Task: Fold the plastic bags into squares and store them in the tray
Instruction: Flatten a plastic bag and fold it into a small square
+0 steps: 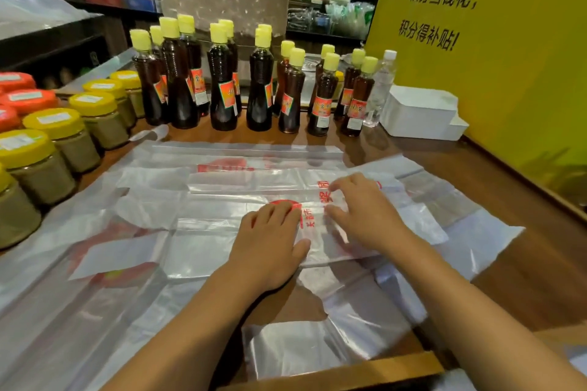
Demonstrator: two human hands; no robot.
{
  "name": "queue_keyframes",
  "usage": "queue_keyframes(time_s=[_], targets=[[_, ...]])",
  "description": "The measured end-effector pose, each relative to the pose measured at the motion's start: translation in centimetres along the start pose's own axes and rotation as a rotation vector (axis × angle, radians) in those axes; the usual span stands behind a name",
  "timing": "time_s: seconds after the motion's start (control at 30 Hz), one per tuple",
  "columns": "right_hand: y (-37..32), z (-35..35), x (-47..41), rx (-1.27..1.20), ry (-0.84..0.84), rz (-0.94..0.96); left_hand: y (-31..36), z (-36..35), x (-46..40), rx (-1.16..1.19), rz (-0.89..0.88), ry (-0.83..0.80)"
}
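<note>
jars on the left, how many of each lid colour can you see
yellow-lid jars: 6 (the nearest one is cut off by the frame edge)
orange-lid jars: 3
total: 9 jars in view

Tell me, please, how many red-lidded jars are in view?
3, all at the far left edge: the rear red-lidded jar, the middle red-lidded jar just nearer, and the nearest red-lidded jar, cut off by the frame. More may sit out of view.
</note>
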State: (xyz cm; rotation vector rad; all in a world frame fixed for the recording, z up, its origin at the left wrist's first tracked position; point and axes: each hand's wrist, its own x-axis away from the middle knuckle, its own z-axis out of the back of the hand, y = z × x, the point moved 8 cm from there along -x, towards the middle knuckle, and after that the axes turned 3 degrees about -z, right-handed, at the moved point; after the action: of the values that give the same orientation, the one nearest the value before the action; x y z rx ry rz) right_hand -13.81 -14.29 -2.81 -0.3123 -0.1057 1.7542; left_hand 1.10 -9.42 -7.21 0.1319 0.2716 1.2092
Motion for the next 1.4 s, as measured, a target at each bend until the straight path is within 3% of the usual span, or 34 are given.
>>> queue_keyframes(time_s=[0.1, 0.27, 0.43, 0.5, 0.63, 0.77, 0.9, 0.97, 1.1, 1.23, 1.4], targets=[[0.1, 0.1, -4.3, -0.061, -0.067, 0.032, -0.1, -0.2, 0.0, 0.003, -0.012, -0.010], [-1.4, -2.0, -7.7, -0.002, -0.348, 0.115, -0.2, -0.2, 0.0, 0.032, -0.022, -0.026], [0.2, -1.6, -8.6, 0.057, -0.436, 0.074, -0.6, -0.1, 0.0, 0.107, -0.030, -0.004], [0.2, -0.2, -8.6, 0.100, -0.343, 0.088, -0.7, 0.0, 0.1, 0.147, -0.024, 0.010], [-0.8, 2.7, -7.3, 0.151, -0.001, 0.173, -0.2, 0.6, 0.4, 0.150, -0.045, 0.044], [-1.9, 3.7, -3.7, 0.197, 0.221, 0.367, 1.5, 2.3, 0.7, 0.039, -0.145, 0.152], [-2.9, 3.4, -0.1, 0.221, 0.310, 0.469, 2.5, 4.0, 1.7, -0.067, -0.211, 0.302], [-2.9, 2.5, 1.4, 0.184, 0.259, 0.428, 2.6, 4.1, 2.0, -0.103, -0.200, 0.327], [-1.9, -0.7, 3.8, 0.072, 0.035, 0.307, 2.8, 2.0, 2.4, -0.171, -0.153, 0.158], [-0.9, -2.5, 5.1, 0.053, -0.041, 0.285, 0.8, -0.3, 2.5, -0.120, -0.050, -0.079], [0.6, -4.4, 5.5, 0.142, -0.207, 0.205, -0.3, -1.4, 2.5, -0.123, -0.011, -0.156]])
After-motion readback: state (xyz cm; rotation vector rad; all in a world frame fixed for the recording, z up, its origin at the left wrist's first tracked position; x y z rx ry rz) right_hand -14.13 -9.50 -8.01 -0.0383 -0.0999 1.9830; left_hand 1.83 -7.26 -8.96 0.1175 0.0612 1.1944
